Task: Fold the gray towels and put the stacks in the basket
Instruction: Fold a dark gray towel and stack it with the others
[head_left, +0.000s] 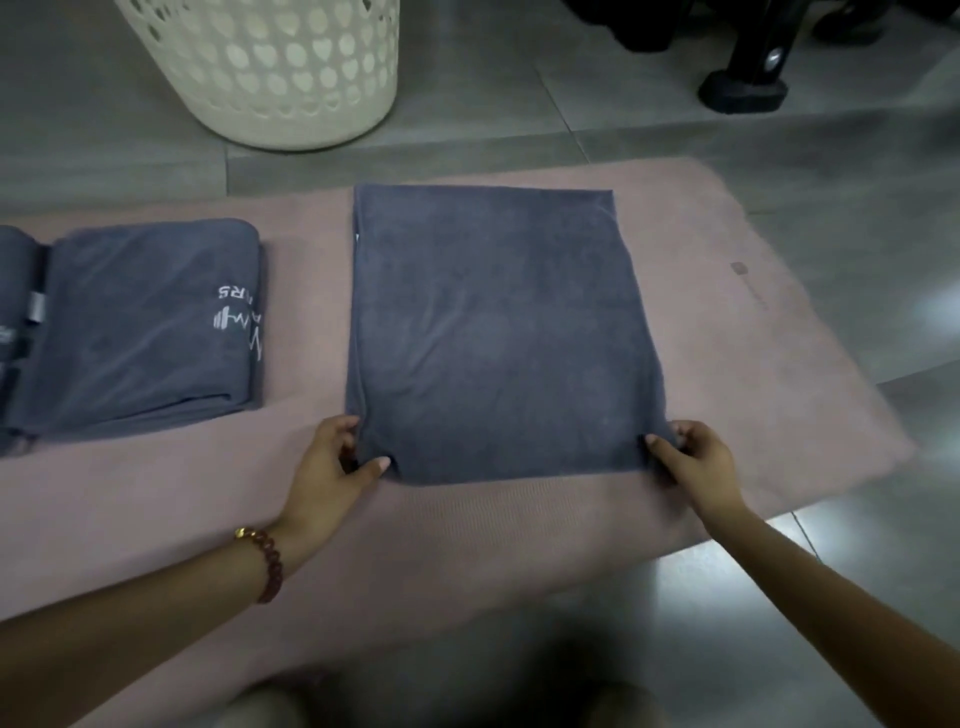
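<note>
Towel (498, 332), gray and folded to a tall rectangle, lies flat on the pink mat (727, 322) straight in front of me, its far edge close to the mat's far border. My left hand (337, 457) pinches its near left corner, thumb on top of the cloth and fingers (347, 428) curled round the side edge. My right hand (696, 462) pinches the near right corner the same way, thumb on top and the other fingers round the edge. Both near corners are slightly bunched where I hold them; the rest of the cloth is smooth. A stack (145, 322) of folded gray towels sits on the mat to the left, apart from the towel with a strip of bare mat between them; the top one shows a white logo near its right edge, and more folded gray cloth lies beside it at the picture's left edge. The cream basket (270, 67), its wall full of holes, stands on the gray tiled floor (649, 119) beyond the mat, behind the gap between stack and towel; its top is out of view. A beaded bracelet (267, 564) circles my left wrist. A black foot (743, 91) of some equipment stands on the floor at the far right.
</note>
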